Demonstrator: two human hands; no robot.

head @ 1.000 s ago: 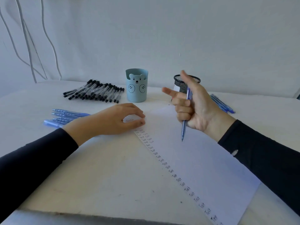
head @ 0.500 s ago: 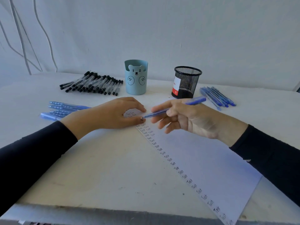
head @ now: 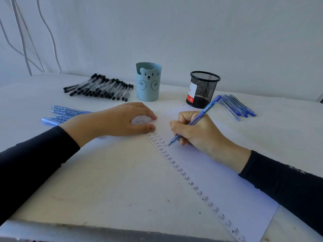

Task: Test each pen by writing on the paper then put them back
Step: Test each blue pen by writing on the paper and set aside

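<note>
Right hand (head: 195, 131) grasping blue pen (head: 197, 118), tip touching white paper (head: 218, 172) beside the "Test" column, left hand (head: 115, 119) released, fingers resting flat on the paper's far-left corner, bear-face pen cup (head: 148, 82) and black mesh cup (head: 203, 89) beyond.

You've got a plain white wall (head: 192, 32) behind the white table's (head: 104, 180) far edge. Thin cables (head: 25, 51) run down the wall at far left. Tabletop scuffed toward the near edge. Soft, even light.

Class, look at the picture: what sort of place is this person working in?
Likely a desk or work table: a bear-faced pen cup, a mesh pot, rows of black pens and paper with handwriting.
</note>
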